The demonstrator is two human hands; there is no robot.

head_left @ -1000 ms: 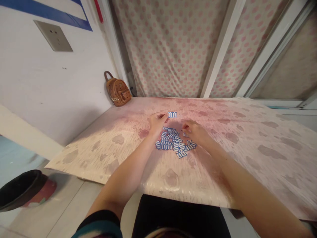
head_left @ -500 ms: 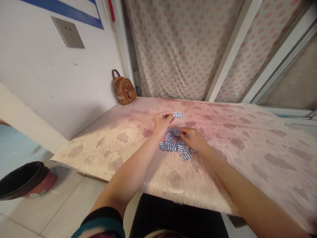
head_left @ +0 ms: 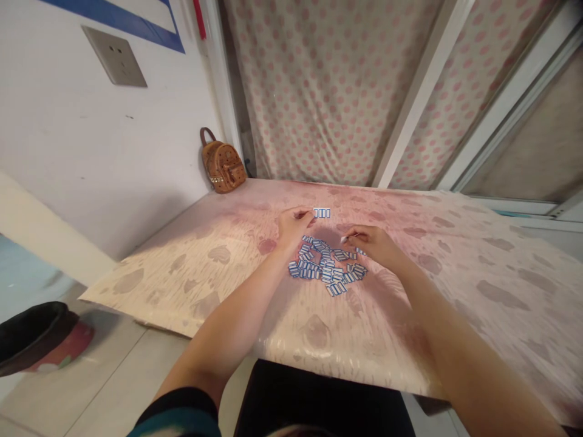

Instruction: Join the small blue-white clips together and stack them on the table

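A loose pile of small flat white-and-blue striped pieces [head_left: 325,267] lies on the patterned tablecloth [head_left: 218,309] in front of me. My left hand [head_left: 295,224] is just beyond the pile, thumb and fingers pinched at the left end of one striped piece [head_left: 322,213]. That piece shows white panels edged in blue. At the pile's right far edge, my right hand [head_left: 368,240] is closed in a pinch. A tiny whitish thing [head_left: 344,240] shows at its fingertips, too small to name. Another striped piece [head_left: 360,251] is partly hidden beneath this hand.
A small brown backpack [head_left: 223,165] stands at the table's far left corner, against the wall. Dotted curtains [head_left: 319,91] hang behind the table. A dark-rimmed bin [head_left: 45,337] is on the floor at left. A black seat [head_left: 319,400] shows under the near edge.
My right hand has lifted from the pile and moved slightly right, uncovering more striped pieces, with something whitish at its fingertips. My left hand keeps its pinch. The view has shifted slightly.
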